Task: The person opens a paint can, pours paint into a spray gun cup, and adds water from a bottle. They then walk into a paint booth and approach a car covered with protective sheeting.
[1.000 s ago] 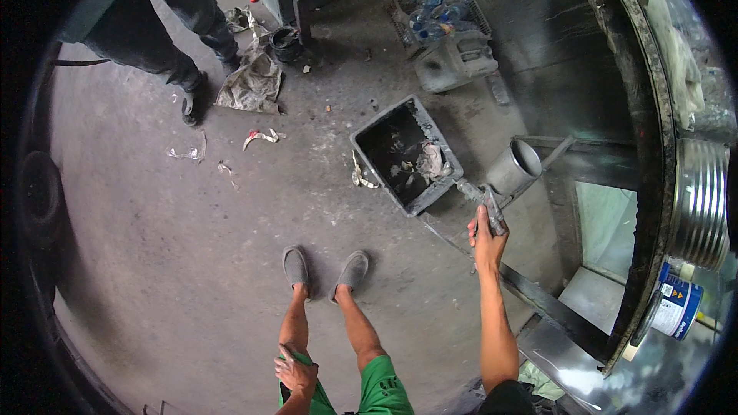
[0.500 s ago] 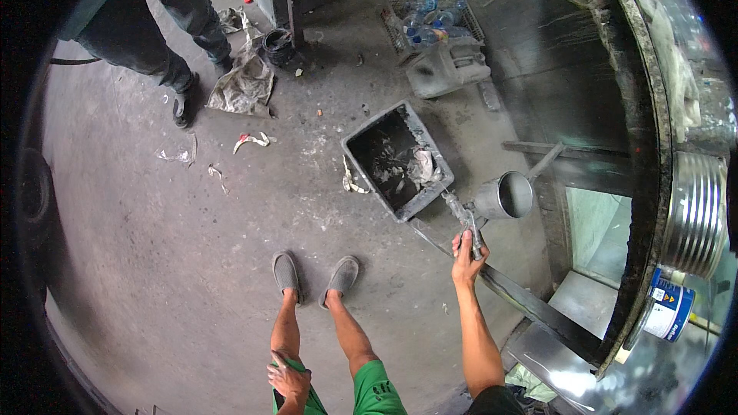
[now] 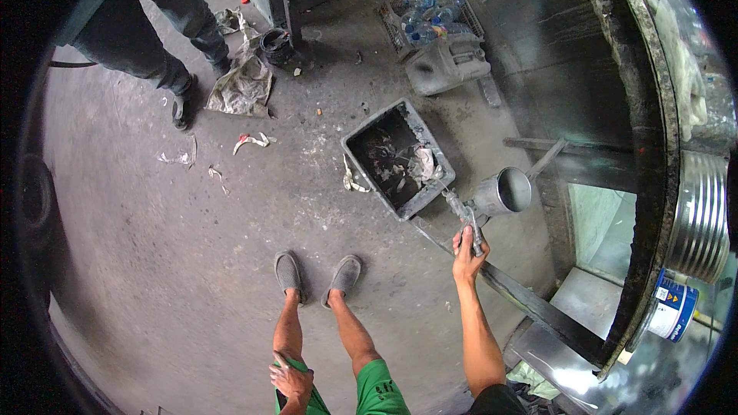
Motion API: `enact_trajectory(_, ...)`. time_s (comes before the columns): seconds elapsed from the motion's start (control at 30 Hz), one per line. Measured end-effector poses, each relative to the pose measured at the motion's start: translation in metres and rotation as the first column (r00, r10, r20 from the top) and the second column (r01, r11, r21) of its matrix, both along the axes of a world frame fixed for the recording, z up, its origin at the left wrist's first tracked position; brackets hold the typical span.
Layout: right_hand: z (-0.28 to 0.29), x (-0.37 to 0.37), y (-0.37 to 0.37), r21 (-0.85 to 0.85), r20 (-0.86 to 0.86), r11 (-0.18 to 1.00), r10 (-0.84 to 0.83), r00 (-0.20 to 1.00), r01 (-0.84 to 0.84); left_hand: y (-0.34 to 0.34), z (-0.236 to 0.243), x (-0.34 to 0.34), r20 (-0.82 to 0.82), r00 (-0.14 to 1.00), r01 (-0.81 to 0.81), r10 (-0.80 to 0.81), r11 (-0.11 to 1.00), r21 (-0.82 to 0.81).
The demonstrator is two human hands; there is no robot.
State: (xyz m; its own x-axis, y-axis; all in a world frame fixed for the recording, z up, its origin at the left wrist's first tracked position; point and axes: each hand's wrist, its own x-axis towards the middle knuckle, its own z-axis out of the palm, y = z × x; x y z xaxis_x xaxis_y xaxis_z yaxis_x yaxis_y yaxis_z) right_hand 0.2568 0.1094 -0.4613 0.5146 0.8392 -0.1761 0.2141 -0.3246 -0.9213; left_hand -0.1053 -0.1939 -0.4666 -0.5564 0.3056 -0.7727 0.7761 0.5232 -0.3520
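While I watched from the head view, my right hand (image 3: 467,250) was wrapped tight around the grip of a spray gun (image 3: 470,211), held out over the concrete floor (image 3: 192,277) just beside a grey bin (image 3: 398,159). The gun's long axis ran from my fist up and away toward the bin, its nozzle aimed at the bin's near corner, while its metal cup (image 3: 503,192) stuck out to the right with its open mouth showing. My left hand (image 3: 290,376) rested on my green shorts (image 3: 377,388), fingers loosely curled and holding nothing I could see. The bin's contents were too murky to identify. Another person's legs (image 3: 154,31) were cut off at the upper left.
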Motion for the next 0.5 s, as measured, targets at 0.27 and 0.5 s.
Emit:
enact_trajectory(0.27, -0.014, 0.012, -0.009, -0.027, 0.059, 0.999, 0.042, 0.997, -0.041, 0.003, 0.004, 0.002, -0.005, 1.0, -0.003, 0.003, 1.0, -0.002)
enact_trajectory(0.5, -0.005, 0.005, -0.003, -0.049, 0.009, 0.999, -0.018, 1.0, 0.019, 0.008, 0.003, 0.003, -0.014, 1.0, -0.011, 0.011, 1.0, -0.005)
